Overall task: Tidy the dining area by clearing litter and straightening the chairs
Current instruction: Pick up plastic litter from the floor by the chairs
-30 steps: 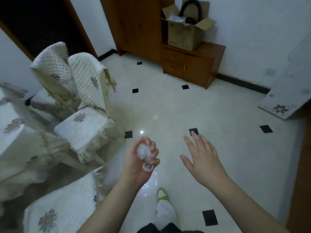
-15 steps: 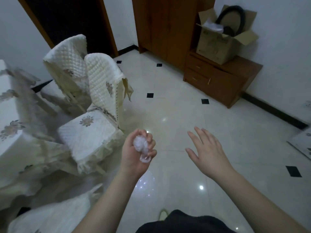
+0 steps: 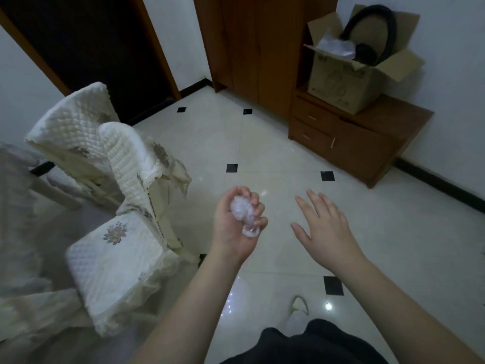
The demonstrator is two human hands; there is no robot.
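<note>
My left hand (image 3: 233, 227) is closed around a crumpled wad of clear plastic litter (image 3: 243, 216), held palm-up over the floor at centre. To its right, my right hand (image 3: 325, 227) hovers with fingers spread and holds nothing. Two chairs with quilted cream covers stand at the left: the nearer chair (image 3: 123, 248) with a flower on its seat, and a second chair (image 3: 70, 132) behind it. A cloth-covered table (image 3: 15, 206) fills the far left edge.
A glossy white tiled floor (image 3: 275, 158) with small black squares spreads ahead. A wooden wardrobe (image 3: 252, 48) and a low drawer cabinet (image 3: 354, 137) stand at the back, with an open cardboard box (image 3: 343, 82) on the cabinet. A dark doorway (image 3: 86, 40) is at upper left.
The view has swung left and forward, so the chairs and cabinet sit lower and closer in frame. Both hands keep their pose, the left still gripping the plastic wad.
</note>
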